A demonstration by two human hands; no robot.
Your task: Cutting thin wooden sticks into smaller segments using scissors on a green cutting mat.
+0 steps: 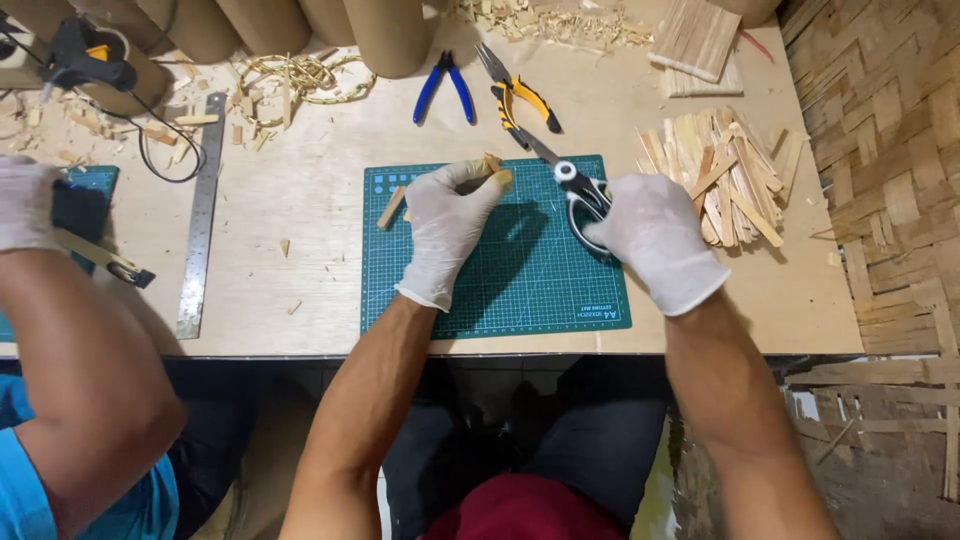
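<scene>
My left hand (448,226), in a white glove, pinches a small wooden strip (490,170) above the green cutting mat (530,285). My right hand (655,238), also gloved, grips black-handled scissors (578,192) whose blades point up-left toward the strip. Another short wooden stick (391,208) lies at the mat's left edge, partly off it.
A pile of wooden sticks (722,178) lies right of the mat. Blue pliers (444,88), yellow-handled pliers (520,95) and cardboard tubes (385,35) sit behind. A steel ruler (202,215) lies left. A co-worker's gloved hand (28,205) holds a tool at far left.
</scene>
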